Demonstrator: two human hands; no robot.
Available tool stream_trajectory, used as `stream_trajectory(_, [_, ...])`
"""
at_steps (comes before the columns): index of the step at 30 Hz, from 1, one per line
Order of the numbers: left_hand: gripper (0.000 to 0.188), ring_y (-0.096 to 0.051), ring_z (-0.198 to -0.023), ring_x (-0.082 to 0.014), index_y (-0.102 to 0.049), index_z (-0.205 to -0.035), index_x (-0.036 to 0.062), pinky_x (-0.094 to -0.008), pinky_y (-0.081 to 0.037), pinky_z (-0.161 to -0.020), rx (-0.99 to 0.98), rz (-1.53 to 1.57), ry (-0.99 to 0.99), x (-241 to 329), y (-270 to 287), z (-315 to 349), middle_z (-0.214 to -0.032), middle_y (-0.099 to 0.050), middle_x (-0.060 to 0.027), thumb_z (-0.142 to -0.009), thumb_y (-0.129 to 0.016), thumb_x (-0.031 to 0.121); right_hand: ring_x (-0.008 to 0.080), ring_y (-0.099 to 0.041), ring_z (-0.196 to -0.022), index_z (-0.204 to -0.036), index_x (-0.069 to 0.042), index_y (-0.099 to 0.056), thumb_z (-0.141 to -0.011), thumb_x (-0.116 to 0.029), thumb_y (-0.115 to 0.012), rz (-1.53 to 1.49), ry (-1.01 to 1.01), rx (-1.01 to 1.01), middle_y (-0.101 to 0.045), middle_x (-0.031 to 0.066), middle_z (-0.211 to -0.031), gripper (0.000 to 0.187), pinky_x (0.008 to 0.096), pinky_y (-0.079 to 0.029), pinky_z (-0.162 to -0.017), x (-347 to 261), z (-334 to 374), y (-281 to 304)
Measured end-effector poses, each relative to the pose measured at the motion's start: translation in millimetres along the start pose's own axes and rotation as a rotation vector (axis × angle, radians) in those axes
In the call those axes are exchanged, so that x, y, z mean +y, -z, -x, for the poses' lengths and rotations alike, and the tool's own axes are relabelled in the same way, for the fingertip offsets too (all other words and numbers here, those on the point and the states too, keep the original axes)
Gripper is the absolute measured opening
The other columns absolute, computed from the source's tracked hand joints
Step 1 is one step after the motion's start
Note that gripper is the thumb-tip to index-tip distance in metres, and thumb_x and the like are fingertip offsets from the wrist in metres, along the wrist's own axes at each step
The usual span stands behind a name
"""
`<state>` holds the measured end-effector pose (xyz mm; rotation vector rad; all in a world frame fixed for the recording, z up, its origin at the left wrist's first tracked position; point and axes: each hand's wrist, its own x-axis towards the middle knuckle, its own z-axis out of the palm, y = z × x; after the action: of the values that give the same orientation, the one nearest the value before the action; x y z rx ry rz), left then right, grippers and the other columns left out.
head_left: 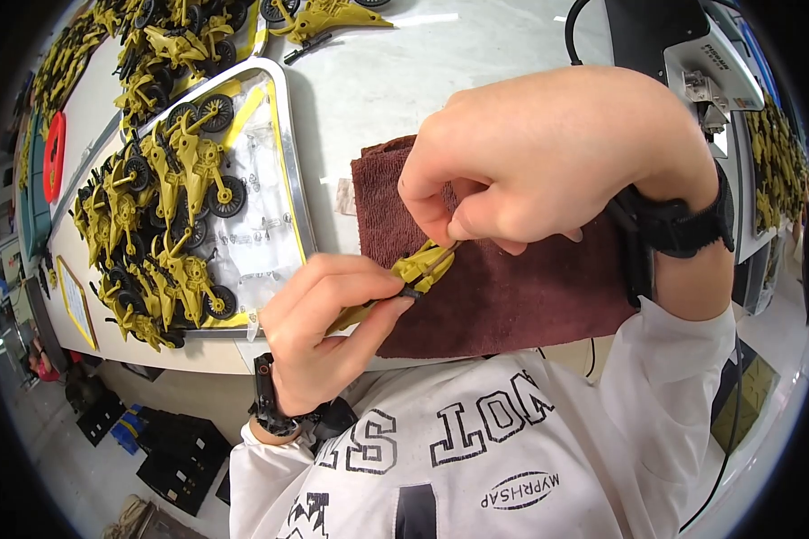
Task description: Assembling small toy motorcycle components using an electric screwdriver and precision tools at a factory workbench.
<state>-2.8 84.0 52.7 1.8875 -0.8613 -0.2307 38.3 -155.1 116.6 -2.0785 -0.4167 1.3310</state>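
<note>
1. Yellow plastic, moulded thin: the toy motorcycle frame [413, 274] sits pinched between both our hands, held just above the dark red cloth [512, 296].
2. Our left hand [328, 332] closes thumb and forefinger on the frame's lower end, beside a small black fitting.
3. Our right hand [548, 153] closes its fingertips on a thin brown rod-like piece [442, 256] that lies against the frame's upper end.
4. We judge the frame light and fairly stiff, but its slender struts look likely to flex or snap; a hold on the thicker body seems safest.
5. Left of the cloth, a metal tray [298, 180] holds finished yellow motorcycles [175, 207] with black wheels.
6. More of them are heaped further back on the white table [395, 81].
</note>
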Motion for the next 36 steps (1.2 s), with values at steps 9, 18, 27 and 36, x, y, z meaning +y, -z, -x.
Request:
stream_trajectory(9, [0.027, -0.063, -0.072, -0.0201, -0.069, -0.089, 0.0005, -0.0290, -0.049, -0.061, 0.001, 0.037, 0.054, -6.7, -0.1, 3.5, -0.081, -0.066, -0.0108, -0.066, -0.076, -0.009, 0.0181, -0.061, -0.055, -0.086, 0.002, -0.063, -0.078, -0.003, -0.056, -0.032, 0.054, 0.109, -0.063, 0.0102, -0.062, 0.011, 0.0318, -0.046, -0.051, -20.8, 12.5, 0.5])
stream_trajectory(18, [0.034, -0.063, -0.074, -0.0208, -0.069, -0.098, -0.0012, -0.0292, -0.050, -0.064, -0.080, -0.012, 0.011, -0.5, 1.0, -0.4, -0.086, -0.064, -0.0122, -0.068, -0.067, -0.015, 0.0184, -0.060, -0.055, -0.085, 0.002, -0.063, -0.077, -0.003, -0.056, 0.043, 0.055, 0.060, -0.063, 0.0102, -0.061, 0.011, 0.0318, -0.046, -0.051, 2.4, 0.3, -4.0])
stream_trajectory(27, [0.033, -0.061, -0.074, -0.0204, -0.067, -0.098, -0.0015, -0.0285, -0.050, -0.062, -0.085, 0.046, 0.023, -0.5, 0.6, -1.9, -0.088, -0.061, -0.0122, -0.070, -0.064, -0.017, 0.0182, -0.060, -0.054, -0.083, 0.002, -0.063, -0.076, -0.003, -0.056, -0.042, 0.122, 0.146, -0.062, 0.0105, -0.060, 0.011, 0.0316, -0.045, -0.050, -15.8, 13.3, -3.5])
stream_trajectory(36, [0.028, -0.061, -0.074, -0.0229, -0.066, -0.092, -0.0007, -0.0291, -0.048, -0.068, -0.099, -0.140, -0.039, 6.7, -2.2, -7.1, -0.086, -0.062, -0.0121, -0.068, -0.064, -0.014, 0.0181, -0.061, -0.054, -0.084, 0.002, -0.063, -0.076, -0.003, -0.056, 0.048, 0.048, 0.059, -0.062, 0.0100, -0.061, 0.012, 0.0316, -0.046, -0.050, 3.3, -1.3, -4.3])
